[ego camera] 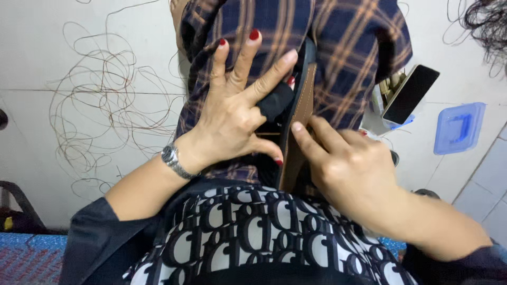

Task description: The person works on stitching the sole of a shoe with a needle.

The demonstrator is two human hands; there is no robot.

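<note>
Left hand [232, 113] splayed flat, pressing the black strap [275, 103] onto the brown shoe sole [302, 108], right hand [343, 161] pinching the sole's near edge; sole stands on edge on the plaid cloth [343, 47], long axis running away, between both grips.

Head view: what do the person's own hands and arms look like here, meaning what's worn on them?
The left hand has red-painted nails, and a silver metal wristwatch sits on its wrist. The left forearm is bare up to a dark sleeve pushed back near the elbow. The right hand wears no ring or watch that shows; one nail looks unpainted. A dark cuff edge shows at its arm.
</note>
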